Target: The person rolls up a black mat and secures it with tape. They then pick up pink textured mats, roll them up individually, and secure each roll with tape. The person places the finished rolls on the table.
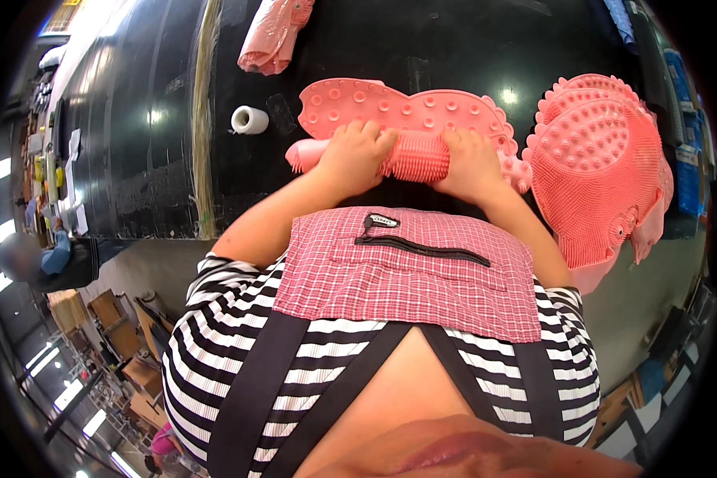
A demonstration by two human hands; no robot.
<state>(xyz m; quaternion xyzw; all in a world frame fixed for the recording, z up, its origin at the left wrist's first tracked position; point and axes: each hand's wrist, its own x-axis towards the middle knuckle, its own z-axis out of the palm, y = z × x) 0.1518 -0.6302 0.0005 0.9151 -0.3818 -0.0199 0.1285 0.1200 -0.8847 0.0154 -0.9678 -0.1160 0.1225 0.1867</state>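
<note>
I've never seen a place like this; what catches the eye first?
Most likely the bristly pink mat, partly rolled under the left hand and right hand on the black table. Then the pile of similar pink mats at right, and the small white roll at left.

A glossy black tabletop (147, 167) is being crossed down to its near edge by a straw-coloured band of thin strands (205, 119). To the right of that band, a small white cylindrical roll (251, 120) is being borne by the tabletop, and light is being reflected in bright spots. At the far left, a person in a blue sleeve (56, 256) is being glimpsed; brown flat panels (107, 319) are being crowded together lower down. Blue packages (689, 163) are being stacked at the right.
</note>
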